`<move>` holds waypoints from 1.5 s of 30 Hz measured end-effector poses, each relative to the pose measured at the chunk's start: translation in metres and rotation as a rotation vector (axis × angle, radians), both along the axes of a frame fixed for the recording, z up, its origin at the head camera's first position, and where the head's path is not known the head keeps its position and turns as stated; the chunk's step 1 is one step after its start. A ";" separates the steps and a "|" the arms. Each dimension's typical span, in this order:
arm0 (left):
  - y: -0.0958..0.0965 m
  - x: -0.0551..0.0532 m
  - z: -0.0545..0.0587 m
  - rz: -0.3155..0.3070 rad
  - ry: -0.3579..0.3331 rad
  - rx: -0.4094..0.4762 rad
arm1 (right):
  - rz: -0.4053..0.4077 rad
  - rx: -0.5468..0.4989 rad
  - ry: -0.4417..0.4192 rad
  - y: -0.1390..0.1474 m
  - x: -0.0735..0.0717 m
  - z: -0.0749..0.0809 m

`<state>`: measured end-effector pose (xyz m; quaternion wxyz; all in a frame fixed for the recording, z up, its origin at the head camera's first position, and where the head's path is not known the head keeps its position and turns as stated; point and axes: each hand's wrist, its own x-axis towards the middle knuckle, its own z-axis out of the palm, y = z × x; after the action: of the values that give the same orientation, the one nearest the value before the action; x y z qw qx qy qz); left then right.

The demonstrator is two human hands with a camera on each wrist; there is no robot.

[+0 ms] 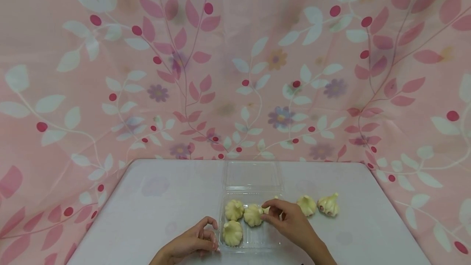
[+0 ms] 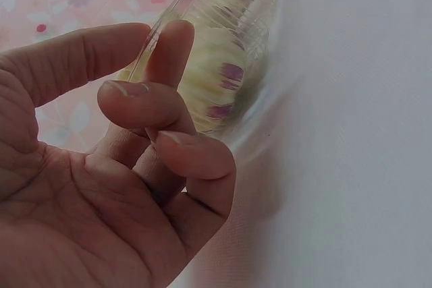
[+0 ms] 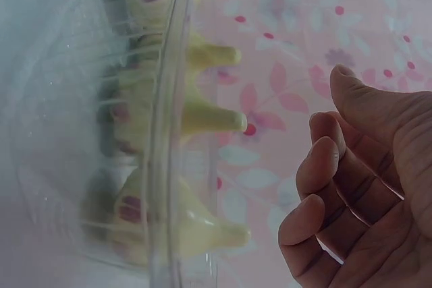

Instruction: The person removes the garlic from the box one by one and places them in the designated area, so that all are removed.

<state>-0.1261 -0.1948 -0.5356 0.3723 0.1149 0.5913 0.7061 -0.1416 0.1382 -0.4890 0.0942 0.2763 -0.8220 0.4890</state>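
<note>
A clear plastic clamshell box (image 1: 254,238) lies on the table with its lid (image 1: 254,175) folded back. Several garlic bulbs sit in it, stems up: one at the back left (image 1: 234,209), one at the front left (image 1: 232,233), one in the middle (image 1: 253,215). Another is mostly hidden behind my right hand (image 1: 290,220). That hand hovers over the box's right side, fingers loosely bent and holding nothing; the right wrist view shows it apart from the stems. At the left edge, my left hand (image 1: 189,240) pinches the box's rim (image 2: 143,55) between thumb and finger.
Two more garlic bulbs lie on the table right of the box, a pale one (image 1: 306,205) and one with a darker base (image 1: 328,205). The white-covered table (image 1: 147,207) ends at a pink leaf-patterned curtain (image 1: 235,105).
</note>
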 end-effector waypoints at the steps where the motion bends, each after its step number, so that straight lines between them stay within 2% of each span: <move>1: 0.000 0.000 0.000 -0.001 0.000 0.001 | 0.002 0.000 -0.002 -0.001 0.000 0.000; 11: 0.001 0.000 0.003 -0.011 0.011 0.005 | 0.038 0.013 -0.056 -0.013 0.002 -0.005; 19: 0.002 0.000 0.004 -0.021 0.015 -0.004 | 0.053 0.008 -0.059 -0.022 0.002 -0.008; 38: 0.001 0.001 0.003 -0.018 0.037 0.000 | 0.130 0.024 -0.059 -0.044 0.006 -0.012; 45: 0.000 0.002 0.002 -0.020 0.043 0.012 | 0.154 -0.015 -0.012 -0.051 0.008 -0.015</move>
<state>-0.1238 -0.1946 -0.5341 0.3659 0.1384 0.5938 0.7031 -0.1337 0.0873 -0.5039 0.0536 0.3351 -0.7951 0.5027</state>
